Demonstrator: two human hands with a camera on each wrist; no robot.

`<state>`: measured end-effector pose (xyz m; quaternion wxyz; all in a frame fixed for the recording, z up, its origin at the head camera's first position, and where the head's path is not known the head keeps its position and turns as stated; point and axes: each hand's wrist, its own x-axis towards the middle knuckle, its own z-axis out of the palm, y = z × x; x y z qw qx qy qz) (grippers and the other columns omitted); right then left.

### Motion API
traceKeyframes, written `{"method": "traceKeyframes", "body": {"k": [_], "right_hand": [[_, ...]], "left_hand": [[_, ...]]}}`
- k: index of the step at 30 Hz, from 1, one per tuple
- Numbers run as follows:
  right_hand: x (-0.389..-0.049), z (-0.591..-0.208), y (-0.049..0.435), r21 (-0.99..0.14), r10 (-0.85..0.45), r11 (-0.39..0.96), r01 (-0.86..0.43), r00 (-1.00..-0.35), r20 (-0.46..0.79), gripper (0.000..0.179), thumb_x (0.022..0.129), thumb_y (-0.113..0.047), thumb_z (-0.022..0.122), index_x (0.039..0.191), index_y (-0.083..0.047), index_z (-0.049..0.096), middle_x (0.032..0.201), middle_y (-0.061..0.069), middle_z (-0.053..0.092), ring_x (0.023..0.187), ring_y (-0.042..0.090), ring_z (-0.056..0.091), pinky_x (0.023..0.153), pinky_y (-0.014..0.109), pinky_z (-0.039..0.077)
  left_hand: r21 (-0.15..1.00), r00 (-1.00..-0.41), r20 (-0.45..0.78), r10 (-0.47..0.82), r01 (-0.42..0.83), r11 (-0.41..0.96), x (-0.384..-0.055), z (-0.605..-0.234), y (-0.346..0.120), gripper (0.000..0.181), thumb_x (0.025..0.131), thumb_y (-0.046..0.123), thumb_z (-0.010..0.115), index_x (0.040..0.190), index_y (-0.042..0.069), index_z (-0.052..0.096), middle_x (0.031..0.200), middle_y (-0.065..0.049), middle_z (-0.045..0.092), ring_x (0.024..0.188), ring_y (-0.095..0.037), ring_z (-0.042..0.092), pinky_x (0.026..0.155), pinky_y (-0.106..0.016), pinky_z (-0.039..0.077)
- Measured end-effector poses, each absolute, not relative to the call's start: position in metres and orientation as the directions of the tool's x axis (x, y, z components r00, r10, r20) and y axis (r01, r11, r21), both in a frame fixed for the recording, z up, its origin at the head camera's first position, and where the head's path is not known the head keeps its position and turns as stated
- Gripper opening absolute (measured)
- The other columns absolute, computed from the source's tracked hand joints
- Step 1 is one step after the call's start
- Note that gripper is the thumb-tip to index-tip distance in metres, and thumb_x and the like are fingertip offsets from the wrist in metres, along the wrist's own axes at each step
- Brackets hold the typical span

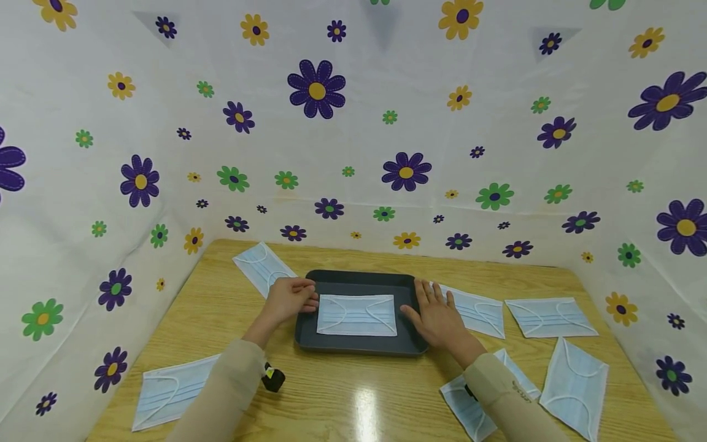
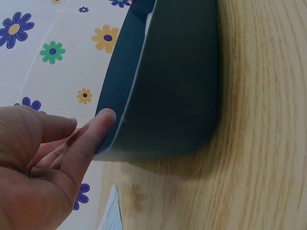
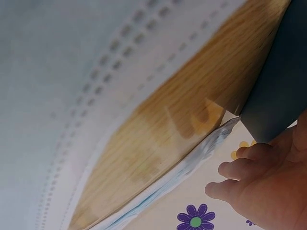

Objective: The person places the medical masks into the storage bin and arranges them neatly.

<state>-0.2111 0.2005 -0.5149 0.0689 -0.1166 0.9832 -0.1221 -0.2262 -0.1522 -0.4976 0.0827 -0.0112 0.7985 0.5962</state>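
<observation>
The tabletop (image 1: 353,393) is glossy, light wood grain. The tray (image 1: 359,283) looks like smooth, matt dark plastic. The face masks (image 1: 356,315) are soft, pleated pale-blue nonwoven cloth.

- The head camera looked forward and down over the whole worktop (image 1: 342,399), from well back.
- The left wrist camera sat close beside the dark tray (image 2: 177,81), at its outer wall.
- The right wrist camera hung very near a face mask (image 3: 57,72); it shared that tray with the others.
</observation>
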Motion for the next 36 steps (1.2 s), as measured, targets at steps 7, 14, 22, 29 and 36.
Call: {"method": "traceKeyframes", "body": {"k": [7, 14, 22, 29, 36], "right_hand": [[-0.211, -0.516, 0.202, -0.265, -0.247, 0.941, -0.213, -0.963, -0.103, 0.083, 0.111, -0.054, 0.039, 0.167, 0.003, 0.015, 0.172, 0.028, 0.022, 0.16, 0.052, 0.015, 0.126, 0.074, 0.009], [-0.209, -0.516, 0.203, -0.27, -0.25, 0.939, -0.214, -0.962, -0.106, 0.083, 0.112, -0.054, 0.039, 0.167, 0.003, 0.014, 0.172, 0.029, 0.021, 0.16, 0.052, 0.015, 0.126, 0.074, 0.009], [-0.21, -0.513, 0.201, -0.265, -0.252, 0.94, -0.216, -0.962, -0.108, 0.084, 0.112, -0.055, 0.038, 0.167, 0.003, 0.014, 0.172, 0.028, 0.021, 0.16, 0.052, 0.015, 0.126, 0.073, 0.009], [-0.212, -0.509, 0.198, -0.276, -0.253, 0.937, -0.214, -0.961, -0.115, 0.083, 0.112, -0.053, 0.04, 0.167, 0.003, 0.015, 0.172, 0.028, 0.022, 0.16, 0.051, 0.016, 0.127, 0.072, 0.01], [-0.209, -0.511, 0.202, -0.267, -0.258, 0.938, -0.224, -0.961, -0.101, 0.082, 0.112, -0.053, 0.039, 0.167, 0.003, 0.016, 0.171, 0.028, 0.023, 0.159, 0.052, 0.018, 0.125, 0.074, 0.012]], "left_hand": [[0.965, -0.993, -0.104, 0.064, -0.085, 0.247, -0.232, -0.499, -0.173, 0.034, 0.108, 0.009, 0.06, 0.134, -0.012, 0.065, 0.105, -0.028, 0.077, 0.077, -0.018, 0.079, 0.071, -0.032, 0.066], [0.955, -0.992, -0.124, 0.005, -0.118, 0.272, -0.244, -0.503, -0.204, 0.035, 0.108, 0.013, 0.061, 0.134, -0.01, 0.065, 0.109, -0.026, 0.077, 0.076, -0.014, 0.078, 0.068, -0.031, 0.065], [0.925, -0.981, -0.175, -0.08, -0.192, 0.328, -0.255, -0.496, -0.248, 0.042, 0.109, 0.02, 0.059, 0.14, -0.008, 0.061, 0.115, -0.023, 0.077, 0.078, -0.01, 0.077, 0.075, -0.031, 0.065], [0.91, -0.966, -0.199, -0.166, -0.245, 0.333, -0.267, -0.492, -0.275, 0.041, 0.11, 0.018, 0.056, 0.141, -0.008, 0.059, 0.114, -0.022, 0.076, 0.08, -0.012, 0.078, 0.081, -0.037, 0.065], [0.891, -0.955, -0.182, -0.234, -0.261, 0.372, -0.274, -0.502, -0.285, 0.041, 0.109, 0.019, 0.057, 0.14, -0.007, 0.06, 0.114, -0.021, 0.074, 0.08, -0.013, 0.076, 0.079, -0.034, 0.065]]}}
